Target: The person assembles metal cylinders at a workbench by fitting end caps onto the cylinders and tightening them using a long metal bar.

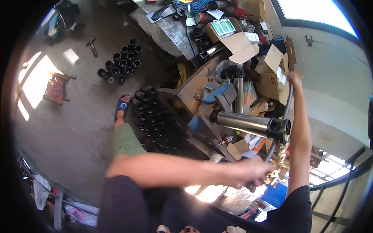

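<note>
We grip a long metal bar [280, 128] with both hands, left [252, 171] low, right [295, 77] high (closed tight), across the black-capped steel cylinder [248, 123] at the counter's [194, 87] edge.

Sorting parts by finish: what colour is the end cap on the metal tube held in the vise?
Black, on a silvery steel tube; the end cap shows in the head view.

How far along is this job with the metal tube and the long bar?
Already set: the metal tube is held in the blue vise, with a black fitting on its free end. In hand: the left hand and right hand grip opposite ends of the long bar across that fitting. Left: rows of black sleeves stand on the floor; their state is unclear.
</note>
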Available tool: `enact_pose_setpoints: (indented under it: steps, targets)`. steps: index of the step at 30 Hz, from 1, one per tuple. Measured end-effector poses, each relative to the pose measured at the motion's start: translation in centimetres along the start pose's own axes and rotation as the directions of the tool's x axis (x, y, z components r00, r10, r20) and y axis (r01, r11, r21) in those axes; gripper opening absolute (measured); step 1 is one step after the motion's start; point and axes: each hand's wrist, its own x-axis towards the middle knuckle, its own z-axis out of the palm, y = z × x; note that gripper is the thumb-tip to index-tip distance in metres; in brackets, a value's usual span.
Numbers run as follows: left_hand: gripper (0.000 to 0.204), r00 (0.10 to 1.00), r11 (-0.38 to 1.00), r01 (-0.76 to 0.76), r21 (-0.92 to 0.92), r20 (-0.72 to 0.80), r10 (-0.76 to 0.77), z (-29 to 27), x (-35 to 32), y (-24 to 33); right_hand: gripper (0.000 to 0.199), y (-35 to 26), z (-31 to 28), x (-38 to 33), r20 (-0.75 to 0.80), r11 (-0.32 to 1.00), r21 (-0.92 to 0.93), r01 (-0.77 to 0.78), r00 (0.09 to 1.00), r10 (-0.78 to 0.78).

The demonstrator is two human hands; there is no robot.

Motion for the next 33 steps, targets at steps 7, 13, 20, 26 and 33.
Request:
enact_pose_setpoints:
  steps: [7,13,20,26,33]
  targets:
    - [0.012,0.878,0.549,0.196,0.812,-0.394,0.270,4.0,-6.9,10.7,0.022,11.3,-1.3,-13.5,-0.012,0.996,0.048,-0.073,0.997,0.073]
    - [0.014,0.370,-0.425,0.884,0.195,0.266,0.890,1.7,0.8,4.8,0.062,8.6,-0.8,-18.0,-0.271,0.836,-0.535,0.117,0.914,-0.302]
    - [0.034,0.535,-0.643,0.766,-0.010,0.564,0.629,-0.5,-4.3,14.8,0.059,3.1,8.1,-41.2,-0.585,0.892,-0.365,-0.267,0.811,0.003]
    - [0.018,0.345,-0.709,0.705,0.022,0.863,0.370,-1.7,0.5,16.1,0.058,5.8,5.6,-41.7,-0.703,0.827,-0.391,-0.404,0.711,0.015]
    - [0.020,0.386,-0.856,0.517,0.019,0.887,0.253,-3.0,0.6,19.6,0.058,2.9,8.7,-45.4,-0.766,0.765,-0.286,-0.577,0.618,0.180]
